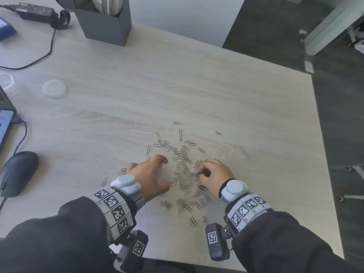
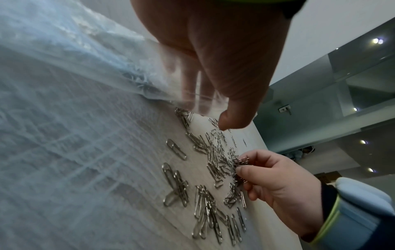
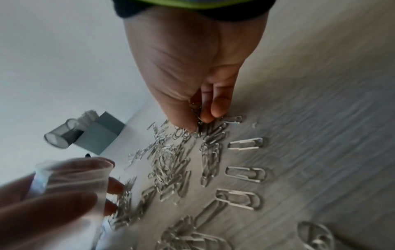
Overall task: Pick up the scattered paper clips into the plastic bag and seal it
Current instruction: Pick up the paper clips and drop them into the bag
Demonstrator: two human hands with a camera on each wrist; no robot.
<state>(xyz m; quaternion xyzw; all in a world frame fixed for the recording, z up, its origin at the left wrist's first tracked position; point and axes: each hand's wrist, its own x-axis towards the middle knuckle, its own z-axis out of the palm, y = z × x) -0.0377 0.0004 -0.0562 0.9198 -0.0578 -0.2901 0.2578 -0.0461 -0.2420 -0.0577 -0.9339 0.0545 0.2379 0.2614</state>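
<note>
Several silver paper clips (image 1: pixel 183 170) (image 2: pixel 213 162) (image 3: pixel 171 162) lie scattered on the light wood desk (image 1: pixel 197 95). My left hand (image 1: pixel 149 174) (image 2: pixel 222 71) (image 3: pixel 64 189) holds a clear plastic bag (image 1: pixel 163 172) (image 2: pixel 74 135) (image 3: pixel 70 177) with its mouth held open, just left of the pile. My right hand (image 1: pixel 214 174) (image 2: pixel 273 177) (image 3: pixel 192 84) is at the pile's right side, its fingers pinching a small bunch of clips (image 1: pixel 202 173) (image 2: pixel 240 165) (image 3: pixel 197 111). The bag's inside is blurred.
A grey holder box (image 1: pixel 104 22) (image 3: pixel 98 133) stands at the back. At the left are a black mouse (image 1: pixel 17 172), a clear round lid (image 1: pixel 54 88), cables and a power adapter (image 1: pixel 35 11). The desk's right edge (image 1: pixel 323 154) drops to a dark floor.
</note>
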